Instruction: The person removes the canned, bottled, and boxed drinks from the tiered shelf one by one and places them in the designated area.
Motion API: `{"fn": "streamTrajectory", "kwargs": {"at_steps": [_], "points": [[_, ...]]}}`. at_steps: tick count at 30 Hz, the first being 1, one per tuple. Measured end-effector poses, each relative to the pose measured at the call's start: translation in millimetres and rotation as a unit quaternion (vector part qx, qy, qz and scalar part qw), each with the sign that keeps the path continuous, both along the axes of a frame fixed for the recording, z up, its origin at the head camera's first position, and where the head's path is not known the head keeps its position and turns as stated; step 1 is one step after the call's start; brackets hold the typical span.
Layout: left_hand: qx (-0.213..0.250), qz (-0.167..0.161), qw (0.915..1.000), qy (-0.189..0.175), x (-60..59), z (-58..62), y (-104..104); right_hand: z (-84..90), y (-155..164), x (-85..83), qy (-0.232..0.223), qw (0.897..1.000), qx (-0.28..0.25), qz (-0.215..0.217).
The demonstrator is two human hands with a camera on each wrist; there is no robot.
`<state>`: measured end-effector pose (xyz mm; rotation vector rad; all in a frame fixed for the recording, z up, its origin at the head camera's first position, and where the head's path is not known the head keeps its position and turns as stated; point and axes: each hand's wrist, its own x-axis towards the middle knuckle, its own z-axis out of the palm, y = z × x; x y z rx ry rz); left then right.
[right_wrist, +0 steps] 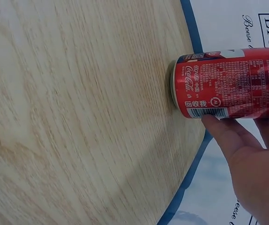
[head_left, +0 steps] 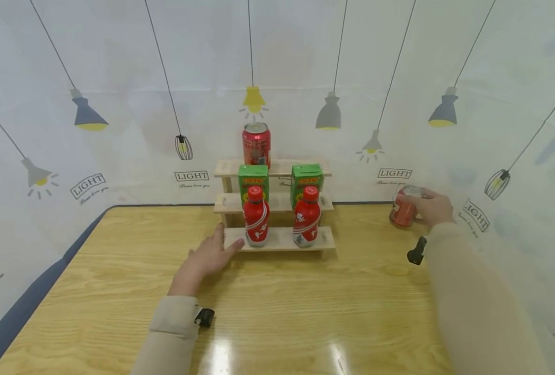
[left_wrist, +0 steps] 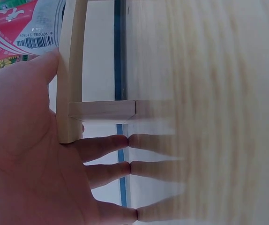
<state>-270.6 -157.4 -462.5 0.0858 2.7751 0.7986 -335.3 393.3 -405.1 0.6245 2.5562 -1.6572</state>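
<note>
At the table's back right, my right hand [head_left: 434,208] grips a red Coca-Cola can [head_left: 403,207]. In the right wrist view its fingers and thumb wrap the can [right_wrist: 226,84], whose base is at or just above the wood; I cannot tell which. My left hand [head_left: 212,251] rests against the left end of a wooden three-step rack [head_left: 277,244]. The left wrist view shows its thumb by the lowest board [left_wrist: 71,84] and straight fingers with tips on the table. Two red bottles [head_left: 257,219] [head_left: 307,219] stand on the lowest step, two green cartons [head_left: 254,179] [head_left: 307,179] on the middle one.
Another red can [head_left: 256,145] stands on the rack's top step, at its left. Behind the wooden table [head_left: 277,307] hangs a pale wall covering [head_left: 286,57] with printed lamps, which also closes in the left and right sides.
</note>
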Motion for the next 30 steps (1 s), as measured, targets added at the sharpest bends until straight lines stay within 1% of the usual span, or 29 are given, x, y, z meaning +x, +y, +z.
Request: {"fn": "streamTrajectory", "kwargs": {"at_steps": [3, 8, 11, 13, 15, 16, 20, 23, 26, 30], "points": [[0.001, 0.001, 1.0000, 0.000, 0.6, -1.1, 0.1, -2.8, -1.6, -1.2, 0.011, 1.000, -0.009, 0.000], [0.003, 0.000, 1.0000, 0.000, 1.8, -0.4, 0.8, -5.1, -1.1, -2.7, 0.018, 1.000, 0.008, 0.003], [0.004, 0.000, 1.0000, 0.000, 1.9, 0.4, 1.1, -1.1, 1.0, -5.8, 0.016, 0.999, 0.029, 0.007], [0.005, 0.000, 1.0000, 0.001, 1.5, 0.6, 0.9, 5.6, 2.1, -10.1, 0.015, 0.998, 0.052, 0.012], [0.005, 0.001, 1.0000, 0.001, 0.7, 0.3, 0.1, 16.1, 1.1, -15.2, 0.022, 0.997, 0.068, 0.019], [0.004, 0.002, 1.0000, 0.001, 0.4, 0.8, -0.2, 23.2, -0.6, -17.5, 0.029, 0.997, 0.066, 0.021], [-0.002, 0.001, 1.0000, 0.000, -1.6, 1.4, -2.3, 56.0, -12.4, -25.1, 0.057, 0.995, 0.068, 0.041], [-0.001, 0.002, 1.0000, 0.002, -1.5, 1.9, -2.9, 81.6, -25.8, -30.1, 0.065, 0.994, 0.068, 0.061], [0.003, 0.003, 1.0000, 0.003, 0.1, 2.2, -1.7, 104.0, -45.1, -34.3, 0.069, 0.993, 0.066, 0.075], [0.006, 0.005, 1.0000, 0.003, 1.5, 1.1, 0.9, 129.5, -81.2, -39.3, 0.089, 0.991, 0.050, 0.088]]}}
